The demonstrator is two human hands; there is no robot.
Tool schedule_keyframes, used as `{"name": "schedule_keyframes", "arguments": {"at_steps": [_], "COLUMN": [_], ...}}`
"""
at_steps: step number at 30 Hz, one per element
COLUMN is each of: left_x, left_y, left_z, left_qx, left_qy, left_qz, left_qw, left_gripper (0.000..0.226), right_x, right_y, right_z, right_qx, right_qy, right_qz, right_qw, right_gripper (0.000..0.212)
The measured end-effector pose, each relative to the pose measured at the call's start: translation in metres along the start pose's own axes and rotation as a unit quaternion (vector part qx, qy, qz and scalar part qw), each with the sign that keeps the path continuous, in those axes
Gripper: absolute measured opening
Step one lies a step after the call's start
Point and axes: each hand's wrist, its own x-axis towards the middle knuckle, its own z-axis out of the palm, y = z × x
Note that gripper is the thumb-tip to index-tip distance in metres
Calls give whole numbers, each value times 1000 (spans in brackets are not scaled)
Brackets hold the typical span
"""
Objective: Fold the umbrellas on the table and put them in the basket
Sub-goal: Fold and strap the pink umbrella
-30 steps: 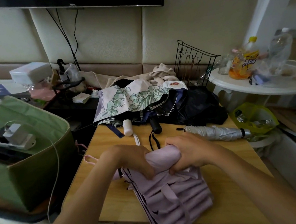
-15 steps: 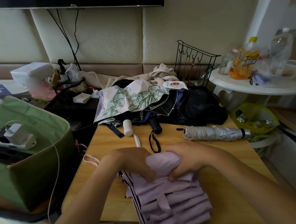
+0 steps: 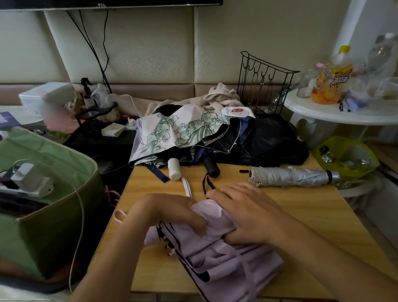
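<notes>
Head view: the lilac umbrella (image 3: 224, 258) lies at the near edge of the wooden desk (image 3: 305, 210), its canopy pleats loose and its strap trailing off the front. Left hand (image 3: 166, 214) grips the bunched top of the fabric, fingers curled into it. Right hand (image 3: 248, 214) clamps the same bundle from the other side, thumb tucked under. Step in hand, as I judge it: gathering the pleats before rolling. Next move likely calls for twisting the folds tight round the shaft and wrapping the strap. Silver umbrella (image 3: 292, 175) lies rolled, just beyond the right hand. Floral umbrella (image 3: 177, 131) and dark umbrella (image 3: 261, 141) sit unfolded in a heap at the far edge. Green basket (image 3: 50, 235) stands left of the desk, holding a power strip (image 3: 14, 185), no umbrellas seen inside.
</notes>
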Motion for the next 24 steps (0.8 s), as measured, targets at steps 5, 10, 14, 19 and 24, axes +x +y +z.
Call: {"name": "schedule_keyframes", "arguments": {"at_steps": [5,10,14,19,24], "left_x": [5,11,12,9,3], "left_y": [2,0,2,2,4], "left_z": [2,4,5,2,0], "left_qx": [25,64,61,37,25], "left_qy": [-11,-7,-22,-36,-65], "left_qz": [-3,-18,-25,-19,-20], "left_qw": [1000,998,998,998,997], "left_gripper": [52,53,55,43,42], "right_x": [2,3,7,14,17], "right_y": [6,8,18,35,34], "right_z": [5,8,-19,-42,-32], "right_qx": [10,46,182,286,210], "right_qy": [40,-15,-230,-260,-285], "right_qz": [7,18,44,70,56], "right_qw": [999,999,955,920,933], "right_gripper": [67,65,89,57,61]}}
